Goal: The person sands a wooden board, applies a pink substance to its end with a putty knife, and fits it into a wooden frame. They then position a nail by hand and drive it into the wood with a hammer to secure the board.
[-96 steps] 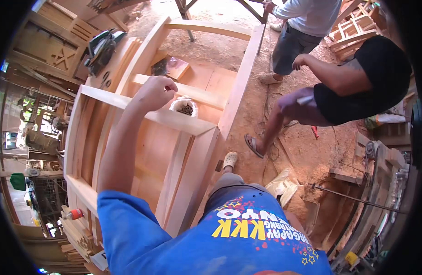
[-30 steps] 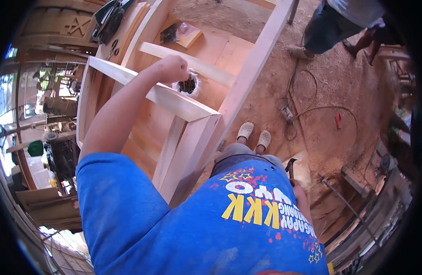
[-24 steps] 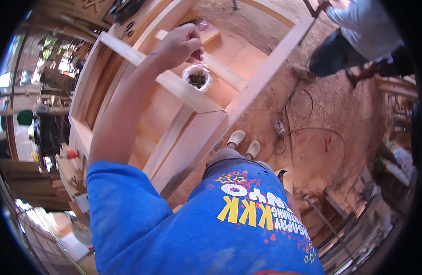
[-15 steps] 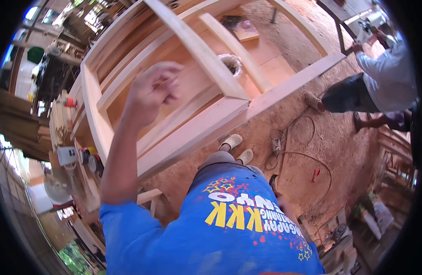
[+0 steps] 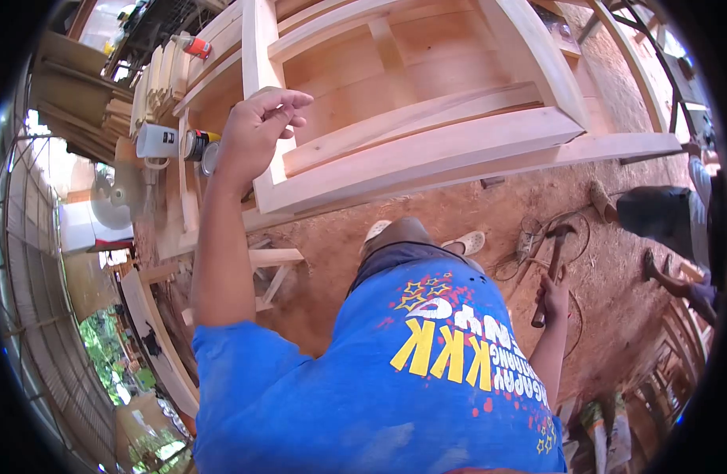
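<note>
My left hand (image 5: 261,130) is raised over the corner of a pale wooden frame (image 5: 423,158), close to its left upright. Its fingers are curled in, the thumb against them, and I cannot tell what they hold. Low on the right, my right hand (image 5: 552,297) is wrapped round the handle of a hammer (image 5: 557,253), whose head points up and away from me. The frame has several rails and lies in front of me, with wide boards (image 5: 427,59) showing between them.
A white pitcher (image 5: 156,141), cans (image 5: 197,146) and a red-labelled bottle (image 5: 196,46) stand at the left. A low wooden stand (image 5: 273,259) is by my legs. A cord (image 5: 589,237) lies on the dirt floor. Another person (image 5: 656,217) is at the right.
My view has swung to the right, and the frame shifts within it. The hammer in my right hand has come up into plain view. My left hand is now nearer the frame's left upright.
</note>
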Motion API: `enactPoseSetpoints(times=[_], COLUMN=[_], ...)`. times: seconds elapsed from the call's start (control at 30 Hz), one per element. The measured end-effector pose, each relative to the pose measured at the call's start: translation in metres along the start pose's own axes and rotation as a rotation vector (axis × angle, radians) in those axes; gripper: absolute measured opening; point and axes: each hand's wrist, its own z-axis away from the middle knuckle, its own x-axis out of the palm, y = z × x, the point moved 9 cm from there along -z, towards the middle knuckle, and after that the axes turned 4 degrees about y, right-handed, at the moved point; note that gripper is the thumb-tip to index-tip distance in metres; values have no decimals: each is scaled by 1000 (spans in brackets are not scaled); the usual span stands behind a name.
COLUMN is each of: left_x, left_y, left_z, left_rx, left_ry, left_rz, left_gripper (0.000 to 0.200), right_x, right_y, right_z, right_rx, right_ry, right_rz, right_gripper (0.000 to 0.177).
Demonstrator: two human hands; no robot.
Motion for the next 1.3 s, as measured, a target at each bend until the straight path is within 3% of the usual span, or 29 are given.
enactPoseSetpoints(times=[0.07, 0.13, 0.17, 0.27, 0.43, 0.63, 0.87, 0.97, 1.2, 1.3], left_x=[-9, -12, -13, 1, 26, 27, 17, 21, 23, 26], left_y=[-13, -23, -32, -43, -53, -64, -81, -74, -64, -67], left_z=[-7, -16, -19, -20, 6, 16, -5, -2, 11, 3], left_rx=[-10, 93, 139, 431, 852, 948, 839, 973, 877, 987], left_ry=[-30, -90, -124, -301, -428, -351, -194, -140, -215, -133], left_rz=[-23, 22, 44, 34, 54, 102, 393, 258, 166, 102], left_gripper=[21, 20, 20, 22, 27, 28, 18, 21, 21, 20], right_x=[26, 60, 79, 129, 228, 290, 331, 352, 415, 438], right_y=[-15, -20, -26, 18, 47, 35, 44, 73, 157, 182], right_z=[44, 84, 115, 151, 256, 390, 449, 461, 485, 499], right_rx=[-161, -273, -325, -211, -58, -384, -262, -241, -112, -95], right_ry=[53, 90, 133, 160, 365, 475, 431, 389, 230, 213], right_rz=[-31, -16, -62, -151, -216, -394, -269, -251, -350, -363], right_gripper=[50, 40, 26, 25, 29, 25, 25, 24, 20, 19])
